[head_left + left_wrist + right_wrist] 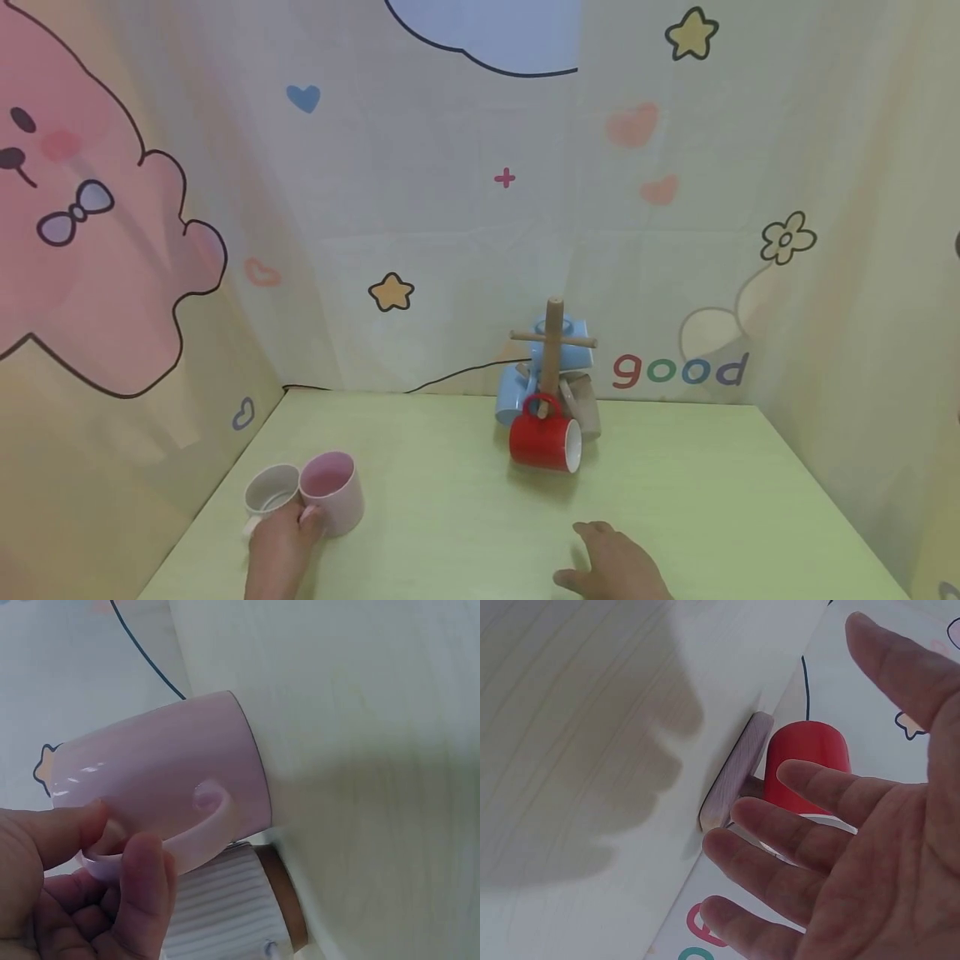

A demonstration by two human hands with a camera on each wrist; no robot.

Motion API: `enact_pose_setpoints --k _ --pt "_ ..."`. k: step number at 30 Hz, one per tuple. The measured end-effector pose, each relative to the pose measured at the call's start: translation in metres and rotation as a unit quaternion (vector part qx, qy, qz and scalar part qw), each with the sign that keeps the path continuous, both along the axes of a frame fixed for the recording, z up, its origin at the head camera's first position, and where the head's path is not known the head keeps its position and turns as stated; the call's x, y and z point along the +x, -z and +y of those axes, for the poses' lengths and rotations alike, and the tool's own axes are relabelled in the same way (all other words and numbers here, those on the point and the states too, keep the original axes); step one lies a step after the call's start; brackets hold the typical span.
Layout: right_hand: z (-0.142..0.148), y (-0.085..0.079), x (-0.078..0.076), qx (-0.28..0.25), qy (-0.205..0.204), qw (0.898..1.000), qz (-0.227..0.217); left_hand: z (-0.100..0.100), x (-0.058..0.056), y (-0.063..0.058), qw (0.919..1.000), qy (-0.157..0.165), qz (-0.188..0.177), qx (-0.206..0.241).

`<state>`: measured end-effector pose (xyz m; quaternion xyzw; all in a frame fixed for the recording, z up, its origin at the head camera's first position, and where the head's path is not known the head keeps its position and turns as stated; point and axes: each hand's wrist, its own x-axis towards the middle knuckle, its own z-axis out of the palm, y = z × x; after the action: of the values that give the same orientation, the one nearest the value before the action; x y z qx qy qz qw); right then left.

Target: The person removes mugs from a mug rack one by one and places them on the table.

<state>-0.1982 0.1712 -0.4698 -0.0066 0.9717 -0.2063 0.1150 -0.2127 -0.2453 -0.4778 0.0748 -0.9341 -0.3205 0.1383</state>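
Observation:
At the left of the table, my left hand [279,546] pinches the handle of a pink mug [343,502] between thumb and fingers. The left wrist view shows the thumb and a finger at that handle [206,838]. Right beside the pink mug stands a white mug [262,490], partly behind the hand; its ribbed side and brown base [283,896] show in the left wrist view. My right hand [618,565] is held over the front of the table with fingers spread, holding nothing. Beyond it, a red mug [538,442] hangs sideways by its handle from a wooden mug tree [552,358].
Behind the red mug, two light blue mugs, an upper one [577,350] and a lower one [512,396], and a grey-beige mug [587,404] hang on the same tree. A printed cloth backdrop [450,208] borders the pale table [435,483] at back and sides.

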Motion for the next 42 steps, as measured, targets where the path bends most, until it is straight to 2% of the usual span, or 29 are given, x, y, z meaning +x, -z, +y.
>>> enact_pose_setpoints --k 7,12,16,21,25,30,35,38,42 --pt "0.0 0.0 0.001 0.002 -0.006 1.0 0.008 0.002 0.004 -0.007 0.9989 0.002 0.019 -0.044" --pt "0.003 0.0 0.002 -0.005 -0.016 1.0 0.024 0.008 0.004 -0.025 0.996 -0.023 0.052 -0.069" --pt "0.004 -0.002 0.003 -0.007 -0.024 0.999 0.04 0.018 0.001 -0.042 0.9954 -0.031 0.039 -0.082" --pt "0.003 -0.003 0.0 0.002 -0.019 0.999 0.036 0.037 -0.008 -0.055 0.9904 0.003 0.065 -0.122" --pt "0.002 -0.004 -0.003 0.007 -0.007 1.0 0.03 0.062 -0.017 -0.057 0.9835 0.034 0.094 -0.15" --pt "-0.001 -0.002 -0.008 -0.009 0.013 0.999 0.034 0.094 -0.024 -0.054 0.9787 0.073 0.114 -0.155" --pt "-0.005 0.001 -0.015 -0.057 0.049 0.997 0.024 0.121 -0.03 -0.049 0.978 0.105 0.096 -0.152" --pt "-0.006 0.005 -0.02 -0.097 0.065 0.993 0.033 0.136 -0.033 -0.046 0.9794 0.123 0.058 -0.15" --pt "-0.007 0.012 -0.029 -0.169 0.087 0.981 0.046 0.152 -0.041 -0.041 0.9792 0.148 -0.002 -0.139"
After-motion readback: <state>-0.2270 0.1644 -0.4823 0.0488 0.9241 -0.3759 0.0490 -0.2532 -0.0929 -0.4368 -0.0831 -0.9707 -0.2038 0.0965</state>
